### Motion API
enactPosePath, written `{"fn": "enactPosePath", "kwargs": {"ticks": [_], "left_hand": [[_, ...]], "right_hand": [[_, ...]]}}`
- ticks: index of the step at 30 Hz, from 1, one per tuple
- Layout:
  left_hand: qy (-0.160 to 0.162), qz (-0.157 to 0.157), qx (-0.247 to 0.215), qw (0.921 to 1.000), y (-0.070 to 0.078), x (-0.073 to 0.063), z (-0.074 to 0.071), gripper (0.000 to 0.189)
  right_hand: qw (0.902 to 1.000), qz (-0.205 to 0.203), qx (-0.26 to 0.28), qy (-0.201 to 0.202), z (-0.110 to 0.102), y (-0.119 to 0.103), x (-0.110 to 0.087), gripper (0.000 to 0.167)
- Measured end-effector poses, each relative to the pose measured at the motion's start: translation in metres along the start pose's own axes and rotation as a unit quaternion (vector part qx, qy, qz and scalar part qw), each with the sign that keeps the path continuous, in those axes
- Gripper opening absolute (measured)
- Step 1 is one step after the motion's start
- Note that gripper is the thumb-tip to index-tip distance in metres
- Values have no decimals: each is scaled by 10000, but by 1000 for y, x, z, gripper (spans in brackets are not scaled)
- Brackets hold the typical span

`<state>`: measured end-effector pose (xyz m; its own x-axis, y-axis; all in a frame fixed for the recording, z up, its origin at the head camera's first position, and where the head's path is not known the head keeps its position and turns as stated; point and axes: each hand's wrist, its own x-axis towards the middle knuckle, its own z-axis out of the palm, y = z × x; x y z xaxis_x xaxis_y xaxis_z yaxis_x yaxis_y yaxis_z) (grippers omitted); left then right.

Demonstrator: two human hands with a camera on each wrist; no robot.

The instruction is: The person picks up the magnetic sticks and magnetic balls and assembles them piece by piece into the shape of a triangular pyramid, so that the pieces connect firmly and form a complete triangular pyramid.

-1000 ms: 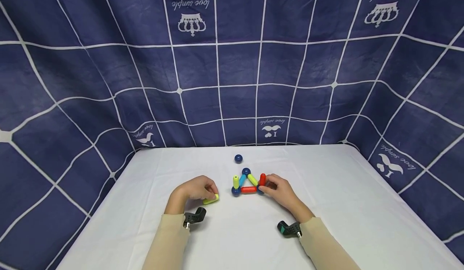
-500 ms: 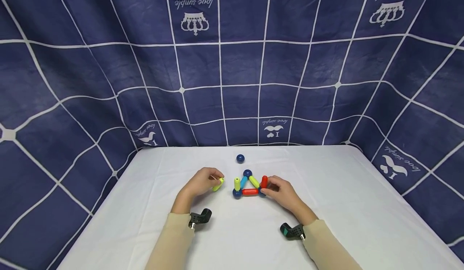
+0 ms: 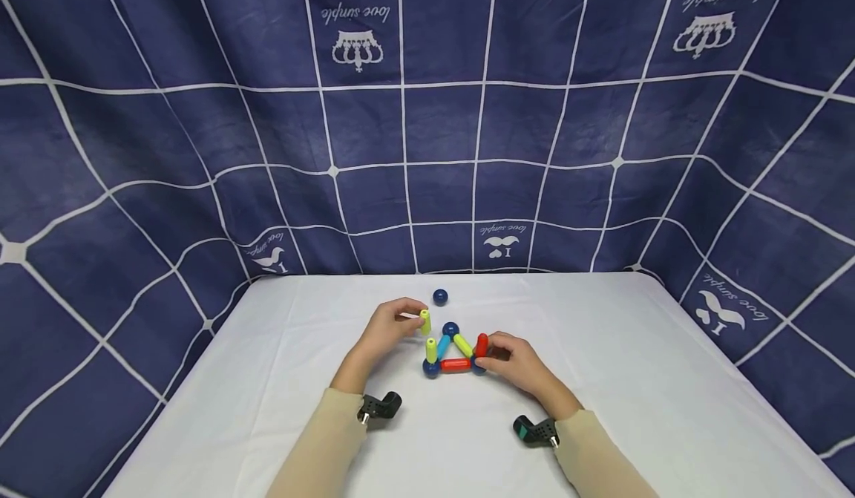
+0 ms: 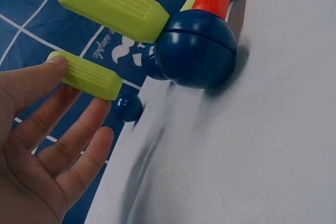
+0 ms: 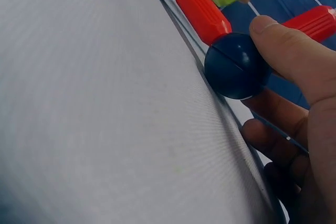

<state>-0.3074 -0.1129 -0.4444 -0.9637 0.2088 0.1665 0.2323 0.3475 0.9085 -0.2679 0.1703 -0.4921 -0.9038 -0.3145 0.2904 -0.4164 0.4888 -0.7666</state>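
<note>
My left hand (image 3: 390, 327) pinches a yellow-green magnetic rod (image 4: 86, 74) between thumb and fingertips, held upright just left of the back ball (image 3: 450, 329). A triangle of dark blue balls and rods lies on the table: a red rod (image 3: 456, 365) in front, a light blue rod (image 3: 444, 347) and a yellow-green one (image 3: 463, 346) at the sides. Another yellow-green rod (image 3: 431, 350) stands on the left ball (image 4: 197, 48). On the right ball (image 5: 237, 65) stands a red rod (image 3: 482, 344). With thumb and fingers, my right hand (image 3: 516, 361) grips that ball.
A loose dark blue ball (image 3: 440, 297) lies behind the triangle. The white-covered table (image 3: 427, 438) ends at a blue curtain (image 3: 441, 127) with white grid lines. Each wrist wears a small black camera (image 3: 381, 407).
The left hand has lifted the yellow-green rod off the table, carried it back and right toward the back ball, and turned it upright. The right hand keeps its grip at the right corner.
</note>
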Motion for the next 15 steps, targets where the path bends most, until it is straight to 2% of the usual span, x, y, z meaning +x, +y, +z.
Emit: {"fn": "enactPosePath", "kwargs": {"ticks": [7,15], "left_hand": [[-40,-96,-438,9990,7,13,10,26],[-236,-39,-112,9997,12,22,21,24]], "right_hand": [[10000,26,59,33,-1,0,0,15],[10000,-6,56,8,-1,1,1,15]]}}
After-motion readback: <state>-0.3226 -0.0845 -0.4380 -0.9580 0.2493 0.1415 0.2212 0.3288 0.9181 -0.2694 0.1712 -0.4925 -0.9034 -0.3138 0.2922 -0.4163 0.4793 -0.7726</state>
